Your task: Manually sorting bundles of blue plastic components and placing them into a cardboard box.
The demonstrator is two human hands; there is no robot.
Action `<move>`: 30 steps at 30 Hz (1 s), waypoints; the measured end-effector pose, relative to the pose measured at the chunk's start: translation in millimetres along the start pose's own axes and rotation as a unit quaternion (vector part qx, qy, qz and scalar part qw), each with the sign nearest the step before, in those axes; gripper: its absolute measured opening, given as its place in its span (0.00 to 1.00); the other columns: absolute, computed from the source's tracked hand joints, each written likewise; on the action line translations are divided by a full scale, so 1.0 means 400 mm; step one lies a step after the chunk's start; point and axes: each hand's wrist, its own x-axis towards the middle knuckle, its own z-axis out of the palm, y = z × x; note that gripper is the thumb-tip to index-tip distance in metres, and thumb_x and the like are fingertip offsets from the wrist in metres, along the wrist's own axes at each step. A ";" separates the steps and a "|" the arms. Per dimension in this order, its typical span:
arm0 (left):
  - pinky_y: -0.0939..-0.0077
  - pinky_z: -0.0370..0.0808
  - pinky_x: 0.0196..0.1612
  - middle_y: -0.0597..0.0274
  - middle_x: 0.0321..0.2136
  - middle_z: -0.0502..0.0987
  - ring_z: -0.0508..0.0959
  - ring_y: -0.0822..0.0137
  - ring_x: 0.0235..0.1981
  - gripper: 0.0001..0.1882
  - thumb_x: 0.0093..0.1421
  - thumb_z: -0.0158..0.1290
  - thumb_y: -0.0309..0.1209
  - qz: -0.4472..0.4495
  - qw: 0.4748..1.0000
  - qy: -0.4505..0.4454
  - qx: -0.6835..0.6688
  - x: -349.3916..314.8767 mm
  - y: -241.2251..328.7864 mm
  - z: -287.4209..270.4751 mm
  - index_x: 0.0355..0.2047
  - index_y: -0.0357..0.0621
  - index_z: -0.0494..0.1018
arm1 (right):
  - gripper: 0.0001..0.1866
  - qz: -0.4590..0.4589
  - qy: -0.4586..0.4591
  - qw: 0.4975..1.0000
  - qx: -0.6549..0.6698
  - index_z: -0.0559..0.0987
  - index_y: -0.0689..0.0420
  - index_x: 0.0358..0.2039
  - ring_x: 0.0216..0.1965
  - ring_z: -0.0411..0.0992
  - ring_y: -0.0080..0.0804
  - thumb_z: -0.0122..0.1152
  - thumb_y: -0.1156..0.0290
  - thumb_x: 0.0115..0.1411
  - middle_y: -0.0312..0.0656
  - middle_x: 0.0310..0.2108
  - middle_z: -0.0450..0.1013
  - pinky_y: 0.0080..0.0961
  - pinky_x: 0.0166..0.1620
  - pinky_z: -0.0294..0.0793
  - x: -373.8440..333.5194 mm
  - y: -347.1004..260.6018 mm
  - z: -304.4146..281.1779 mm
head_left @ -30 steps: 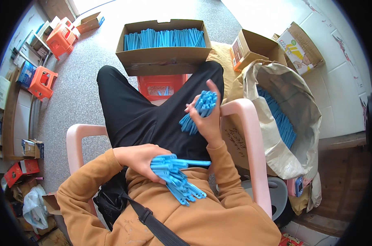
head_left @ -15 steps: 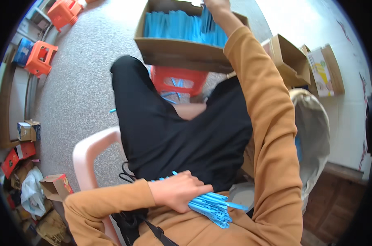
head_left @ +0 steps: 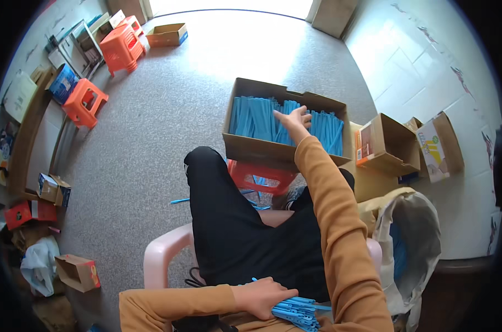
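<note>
Blue sticks (head_left: 254,119) | left hand (head_left: 265,297) clasping bundle (head_left: 298,312) | right hand (head_left: 295,120) spread, empty, past near edge of box (head_left: 259,148)

The right hand (head_left: 296,123) has stretched out to the cardboard box (head_left: 262,147), fingers spread, and it's let go of the bundle it was clutching a second ago. Left hand (head_left: 265,296) rolled over too, fingers now showing atop its blue sticks (head_left: 298,313).

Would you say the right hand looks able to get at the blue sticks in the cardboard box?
Most likely yes: the right hand, fairly spread, is over the blue sticks, and the cardboard box is open on top, with no flap covering them.
</note>
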 end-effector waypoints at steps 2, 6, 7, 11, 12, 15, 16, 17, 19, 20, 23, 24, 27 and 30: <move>0.60 0.70 0.31 0.49 0.25 0.72 0.73 0.48 0.29 0.23 0.38 0.53 0.29 0.022 0.999 -0.034 0.033 0.002 -0.012 0.007 0.38 0.39 0.64 | 0.52 -0.076 0.004 0.994 0.074 0.44 0.58 0.57 0.58 0.47 0.54 0.66 0.53 0.41 0.60 0.57 0.41 0.49 0.55 0.53 0.013 0.039 -0.038; 0.60 0.70 0.30 0.49 0.23 0.72 0.73 0.48 0.28 0.21 0.37 0.54 0.31 0.009 0.998 -0.039 0.049 0.005 -0.002 0.001 0.35 0.41 0.66 | 0.31 -0.273 -0.264 0.906 0.189 0.58 0.53 0.56 0.52 0.61 0.34 0.51 0.52 0.55 0.42 0.50 0.64 0.31 0.49 0.62 -0.216 0.154 -0.312; 0.60 0.70 0.30 0.50 0.22 0.72 0.73 0.49 0.27 0.20 0.37 0.54 0.31 0.013 0.997 -0.033 0.067 0.001 0.004 -0.003 0.34 0.41 0.67 | 0.26 -0.296 -0.330 0.862 0.245 0.60 0.51 0.55 0.48 0.65 0.32 0.49 0.57 0.58 0.41 0.49 0.65 0.30 0.49 0.63 -0.277 0.216 -0.358; 0.64 0.70 0.32 0.51 0.24 0.73 0.73 0.50 0.26 0.23 0.35 0.59 0.34 0.007 0.997 -0.020 0.072 0.003 0.020 -0.028 0.35 0.43 0.68 | 0.26 -0.352 -0.415 0.740 0.394 0.58 0.58 0.55 0.47 0.67 0.39 0.50 0.66 0.57 0.48 0.47 0.65 0.32 0.50 0.64 -0.527 0.523 -0.409; 0.64 0.70 0.32 0.51 0.24 0.73 0.73 0.50 0.26 0.23 0.35 0.59 0.34 0.014 0.996 -0.041 0.077 0.008 0.022 -0.030 0.35 0.43 0.68 | 0.27 -0.320 -0.447 0.706 0.447 0.57 0.60 0.55 0.48 0.66 0.40 0.51 0.67 0.57 0.50 0.47 0.64 0.33 0.51 0.64 -0.557 0.586 -0.387; 0.70 0.70 0.32 0.54 0.23 0.73 0.74 0.54 0.26 0.26 0.34 0.60 0.31 -0.038 0.998 -0.021 0.053 0.015 0.033 -0.070 0.37 0.41 0.68 | 0.30 -0.247 -0.521 0.607 0.548 0.54 0.60 0.56 0.51 0.63 0.42 0.51 0.63 0.57 0.52 0.49 0.62 0.37 0.54 0.61 -0.560 0.592 -0.273; 0.73 0.70 0.33 0.57 0.23 0.73 0.74 0.59 0.27 0.25 0.35 0.60 0.30 -0.053 0.998 -0.018 0.029 0.012 0.032 -0.078 0.37 0.41 0.68 | 0.32 -0.235 -0.532 0.558 0.592 0.54 0.60 0.57 0.52 0.62 0.42 0.51 0.59 0.57 0.52 0.50 0.62 0.37 0.54 0.60 -0.561 0.582 -0.229; 0.75 0.69 0.34 0.60 0.24 0.73 0.74 0.64 0.28 0.24 0.36 0.60 0.28 -0.076 0.997 -0.010 -0.004 -0.002 0.026 -0.064 0.37 0.40 0.68 | 0.33 -0.212 -0.550 0.502 0.633 0.53 0.59 0.57 0.52 0.61 0.42 0.51 0.56 0.57 0.51 0.50 0.61 0.38 0.55 0.59 -0.582 0.579 -0.195; 0.78 0.69 0.37 0.66 0.26 0.73 0.72 0.72 0.30 0.23 0.37 0.60 0.25 -0.053 0.996 0.036 -0.056 0.009 -0.008 -0.064 0.37 0.39 0.68 | 0.38 -0.143 -0.538 0.500 0.664 0.51 0.57 0.58 0.52 0.62 0.40 0.54 0.52 0.54 0.47 0.49 0.63 0.34 0.54 0.61 -0.612 0.593 -0.186; 0.78 0.69 0.38 0.66 0.31 0.72 0.71 0.73 0.32 0.23 0.37 0.60 0.23 -0.120 0.986 0.038 -0.106 0.000 -0.015 -0.069 0.37 0.38 0.68 | 0.36 -0.174 -0.520 0.554 0.626 0.51 0.57 0.59 0.51 0.63 0.38 0.54 0.57 0.55 0.47 0.49 0.64 0.33 0.54 0.61 -0.623 0.616 -0.185; 0.79 0.67 0.41 0.64 0.32 0.73 0.70 0.75 0.34 0.26 0.37 0.60 0.26 -0.124 0.957 0.126 -0.228 0.001 -0.059 -0.082 0.41 0.36 0.68 | 0.37 -0.212 -0.483 0.740 0.419 0.47 0.56 0.60 0.53 0.60 0.31 0.54 0.72 0.54 0.44 0.52 0.60 0.29 0.55 0.58 -0.659 0.650 -0.243; 0.78 0.67 0.44 0.61 0.35 0.73 0.71 0.72 0.37 0.31 0.38 0.58 0.27 -0.107 0.955 0.131 -0.245 0.005 -0.063 -0.093 0.46 0.37 0.66 | 0.37 -0.216 -0.484 0.738 0.418 0.47 0.56 0.60 0.53 0.60 0.31 0.54 0.72 0.54 0.44 0.52 0.60 0.29 0.55 0.58 -0.665 0.656 -0.233; 0.75 0.67 0.46 0.58 0.38 0.72 0.72 0.68 0.39 0.32 0.40 0.56 0.29 -0.144 0.902 0.164 -0.373 0.018 -0.045 -0.109 0.49 0.37 0.62 | 0.40 -0.346 -0.449 0.635 0.525 0.41 0.56 0.61 0.55 0.57 0.29 0.54 0.73 0.54 0.42 0.56 0.53 0.27 0.57 0.55 -0.674 0.636 -0.190; 0.73 0.69 0.45 0.56 0.39 0.70 0.72 0.67 0.39 0.31 0.44 0.53 0.30 -0.146 0.889 0.227 -0.371 0.029 -0.088 -0.120 0.50 0.37 0.60 | 0.33 -0.227 -0.351 0.732 0.538 0.46 0.57 0.59 0.54 0.57 0.27 0.52 0.71 0.57 0.40 0.54 0.55 0.26 0.56 0.56 -0.671 0.559 -0.154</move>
